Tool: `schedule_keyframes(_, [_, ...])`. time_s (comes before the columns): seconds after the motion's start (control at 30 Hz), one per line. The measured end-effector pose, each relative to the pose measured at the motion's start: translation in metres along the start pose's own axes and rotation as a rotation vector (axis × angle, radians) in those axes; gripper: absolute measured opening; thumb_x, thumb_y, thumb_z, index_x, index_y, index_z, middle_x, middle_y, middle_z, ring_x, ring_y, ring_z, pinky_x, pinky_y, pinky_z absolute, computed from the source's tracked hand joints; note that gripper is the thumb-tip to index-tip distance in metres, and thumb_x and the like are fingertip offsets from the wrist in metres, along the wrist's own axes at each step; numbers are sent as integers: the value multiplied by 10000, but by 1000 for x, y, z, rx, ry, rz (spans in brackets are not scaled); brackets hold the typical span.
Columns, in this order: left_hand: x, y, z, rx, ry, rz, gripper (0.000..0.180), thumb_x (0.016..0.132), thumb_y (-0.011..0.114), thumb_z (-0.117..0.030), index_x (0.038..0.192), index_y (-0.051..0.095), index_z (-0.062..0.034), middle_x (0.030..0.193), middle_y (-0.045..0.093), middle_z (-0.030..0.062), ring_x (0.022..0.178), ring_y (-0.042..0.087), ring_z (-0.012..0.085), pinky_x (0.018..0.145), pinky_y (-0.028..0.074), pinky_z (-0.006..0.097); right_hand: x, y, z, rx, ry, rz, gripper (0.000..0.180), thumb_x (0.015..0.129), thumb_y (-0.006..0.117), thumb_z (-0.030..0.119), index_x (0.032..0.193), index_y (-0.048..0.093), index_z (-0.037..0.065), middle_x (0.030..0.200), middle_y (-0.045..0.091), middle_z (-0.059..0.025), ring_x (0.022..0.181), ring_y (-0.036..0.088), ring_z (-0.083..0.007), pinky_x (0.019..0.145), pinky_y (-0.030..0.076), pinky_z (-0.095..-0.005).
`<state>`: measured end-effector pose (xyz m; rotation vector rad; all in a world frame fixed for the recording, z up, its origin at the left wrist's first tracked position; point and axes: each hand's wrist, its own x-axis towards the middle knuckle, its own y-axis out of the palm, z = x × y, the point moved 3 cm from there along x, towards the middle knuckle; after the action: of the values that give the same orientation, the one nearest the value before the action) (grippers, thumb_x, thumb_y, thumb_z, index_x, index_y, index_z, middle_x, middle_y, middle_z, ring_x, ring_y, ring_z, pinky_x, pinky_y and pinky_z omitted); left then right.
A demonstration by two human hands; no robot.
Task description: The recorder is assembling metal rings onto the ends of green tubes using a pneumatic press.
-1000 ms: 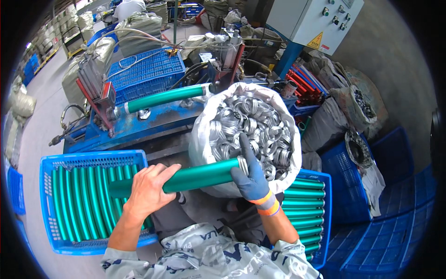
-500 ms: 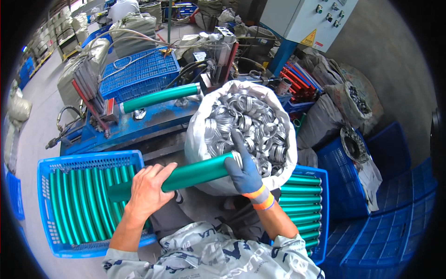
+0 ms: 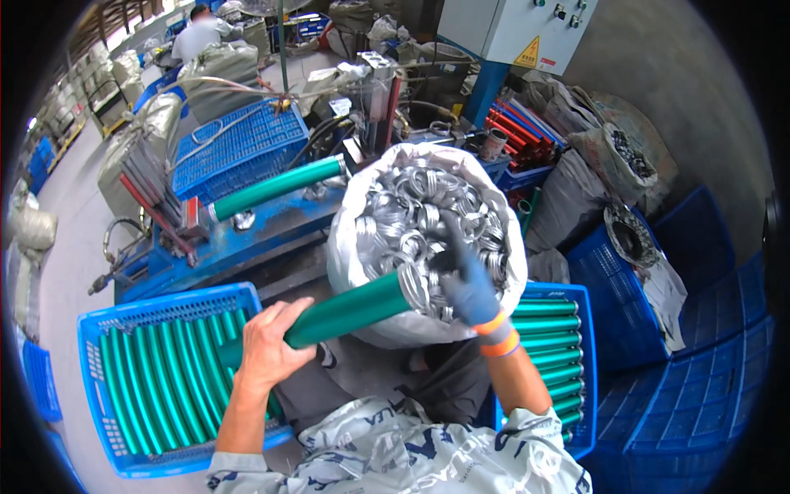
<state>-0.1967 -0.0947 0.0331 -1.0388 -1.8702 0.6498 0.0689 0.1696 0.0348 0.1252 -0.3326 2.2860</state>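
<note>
My left hand (image 3: 276, 344) is wrapped round a green metallic tube (image 3: 350, 311) and holds it slanting up to the right. A silver ring (image 3: 412, 286) sits at the tube's upper right end. My right hand (image 3: 471, 288), in a grey-blue glove with an orange-banded cuff, is over a white sack (image 3: 350, 272) full of silver metal rings (image 3: 428, 216). Motion blurs this hand, but a finger is stretched out over the rings and the thumb stands apart. No held thing shows in it.
Blue crates of green tubes stand at left (image 3: 89, 375) and right (image 3: 586, 370). Ahead, another green tube (image 3: 276, 188) lies across a blue machine bench (image 3: 271, 222). A control cabinet (image 3: 514, 33) stands beyond the sack. Someone in a light top (image 3: 196, 39) is far off.
My right hand has left the tube's end and moved right over the rings. The ring end of the tube now shows uncovered, turned more toward me. The view has shifted slightly.
</note>
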Motion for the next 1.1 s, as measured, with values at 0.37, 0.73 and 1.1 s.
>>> schedule_keyframes(0.37, [-10, -37, 20, -705, -246, -222, 755, 806, 1001, -224, 1466, 700, -16, 1216, 783, 90, 1055, 740, 205, 969, 609, 402, 3, -82, -26, -1025, -38, -190, 943, 907, 928, 453, 1707, 588, 88, 1453, 770, -242, 1319, 749, -423, 1149, 586, -517])
schedule_keyframes(0.73, [0, 46, -12, -1772, -394, -505, 520, 1173, 726, -475, 1508, 700, -78, 1596, 714, 207, 1416, 739, 330, 1117, 692, 503, -25, -20, -12, 650, -25, -2, 758, 1176, 691, 243, 1813, 390, -35, 1766, 566, -206, 1597, 596, -304, 1313, 497, -430])
schedule_keyframes(1.1, [-11, 51, -14, -1650, -445, -563, 451, 1176, 738, -421, 1508, 700, -118, 1547, 754, 187, 1315, 807, 329, 1021, 745, 468, -34, 18, 16, 397, -33, -42, 698, 1085, 779, 40, 1741, 549, -20, 1450, 743, 7, 962, 565, -19, 862, 493, -212])
